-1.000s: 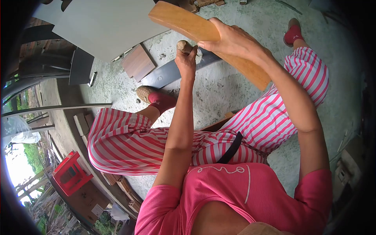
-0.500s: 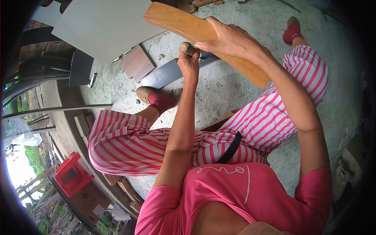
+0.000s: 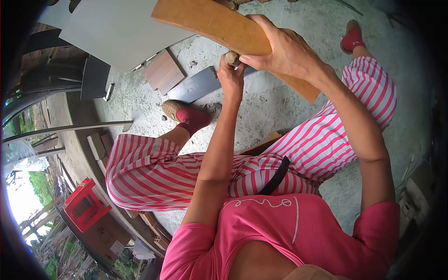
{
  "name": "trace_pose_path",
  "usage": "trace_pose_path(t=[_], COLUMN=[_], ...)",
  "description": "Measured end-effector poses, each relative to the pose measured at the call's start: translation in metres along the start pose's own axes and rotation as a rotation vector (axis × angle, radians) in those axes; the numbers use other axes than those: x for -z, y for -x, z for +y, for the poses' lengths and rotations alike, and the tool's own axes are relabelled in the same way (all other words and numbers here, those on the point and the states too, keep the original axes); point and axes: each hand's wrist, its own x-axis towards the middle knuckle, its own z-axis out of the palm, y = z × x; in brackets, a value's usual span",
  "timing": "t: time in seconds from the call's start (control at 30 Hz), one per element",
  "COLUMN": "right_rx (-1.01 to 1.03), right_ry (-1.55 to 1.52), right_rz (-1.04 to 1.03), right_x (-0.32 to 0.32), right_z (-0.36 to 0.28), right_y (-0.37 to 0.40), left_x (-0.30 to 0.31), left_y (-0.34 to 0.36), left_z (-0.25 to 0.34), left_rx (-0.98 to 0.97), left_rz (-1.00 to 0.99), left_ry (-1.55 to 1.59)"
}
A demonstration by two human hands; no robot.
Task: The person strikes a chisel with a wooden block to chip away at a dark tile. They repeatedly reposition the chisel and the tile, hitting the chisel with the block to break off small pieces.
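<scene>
My right hand point(image 3: 296, 53) grips a long, slightly curved wooden board point(image 3: 205, 21), with the thumb on its near edge and the fingers over the far side. The board slants from upper left to lower right above the floor. My left hand point(image 3: 231, 79) is closed around a round wooden handle point(image 3: 232, 58), whose blunt end faces up. That handle is close against the board's near edge, beside my right thumb. Whatever is on the other end of the handle is hidden by my hand and the board.
A grey strip point(image 3: 193, 86) and a brown wood-grain panel point(image 3: 164, 72) lie on the floor. Behind them is a large pale grey sheet point(image 3: 121, 30). My left foot point(image 3: 186, 114) stands near the strip. A red plastic stool point(image 3: 84, 205) sits at the left, past a concrete ledge.
Both hands have shifted slightly to the right. The board has tilted, so more of its broad face shows, and its far end has moved left and up.
</scene>
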Motion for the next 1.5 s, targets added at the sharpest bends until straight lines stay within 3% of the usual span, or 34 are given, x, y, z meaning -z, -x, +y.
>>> trace_pose_path(t=[0.17, 0.23, 0.33, 0.37, 0.43, 0.5, 0.57, 0.63, 0.7, 0.73, 0.8, 0.9, 0.93, 1.03, 1.17, 1.23, 1.3, 1.37, 1.4, 1.43, 1.5], right_rx=[0.013, 0.068, 0.313, 0.315, 0.405, 0.366, 0.217, 0.094, 0.225, 0.22, 0.3, 0.324, 0.326, 0.039, 0.197, 0.268, 0.365, 0.362, 0.348, 0.228, 0.144], right_ry=[0.134, 0.189, 0.15, 0.141, 0.061, 0.028, 0.335, 0.224, 0.313, 0.307, 0.077, 0.02, 0.055, 0.216, 0.34, 0.05, 0.054, 0.061, 0.02, 0.232, 0.259], right_rz=[-0.181, -0.126, 0.179, 0.174, 0.382, 0.333, 0.054, -0.005, 0.18, 0.168, 0.338, 0.385, 0.346, -0.011, 0.076, 0.267, 0.373, 0.348, 0.225, 0.048, -0.032], right_x=[-0.045, -0.045, -0.03, -0.026, -0.018, -0.027, -0.049, -0.044, -0.04, -0.036, -0.021, -0.014, -0.021, -0.044, -0.036, -0.023, -0.018, -0.02, -0.029, -0.042, -0.047], right_z=[0.049, 0.042, 0.022, 0.016, 0.01, 0.027, 0.064, 0.064, 0.059, 0.048, 0.026, 0.016, 0.025, 0.052, 0.037, 0.015, 0.012, 0.014, 0.027, 0.047, 0.052], right_y=[0.012, 0.01, 0.008, 0.008, 0.01, 0.014, 0.009, 0.005, 0.005, 0.007, 0.009, 0.014, 0.015, 0.012, 0.013, 0.011, 0.01, 0.017, 0.018, 0.016, 0.013], left_x=[0.0, 0.001, 0.0, 0.0, -0.003, -0.004, -0.006, -0.009, -0.009, -0.007, -0.007, -0.007, -0.007, -0.005, -0.005, -0.006, -0.005, -0.004, -0.005, -0.005, -0.007], left_y=[0.005, 0.003, 0.005, 0.006, 0.003, 0.003, 0.003, -0.002, 0.0, 0.003, 0.002, 0.001, 0.001, -0.001, 0.004, 0.002, 0.001, 0.002, 0.004, 0.006, 0.004], left_z=[0.001, -0.003, -0.005, -0.004, -0.001, -0.012, -0.015, -0.007, -0.009, -0.006, 0.0, 0.003, -0.003, -0.008, -0.009, -0.004, -0.004, -0.003, -0.011, -0.012, -0.01], left_rx=[-0.062, -0.071, -0.067, -0.061, -0.093, -0.106, -0.12, -0.127, -0.084, -0.071, -0.098, -0.064, -0.067, -0.185, -0.152, -0.107, -0.16, -0.172, -0.146, -0.15, -0.164], left_rz=[0.025, 0.003, 0.013, 0.017, 0.054, 0.016, -0.034, -0.044, -0.01, -0.01, -0.039, -0.021, -0.016, -0.052, -0.027, -0.008, -0.015, -0.02, -0.048, -0.049, -0.061], left_ry=[-0.057, -0.055, -0.02, -0.028, -0.009, -0.096, -0.107, -0.02, -0.043, -0.047, -0.133, -0.089, -0.092, -0.09, -0.1, -0.137, -0.136, -0.081, -0.094, -0.092, -0.082])
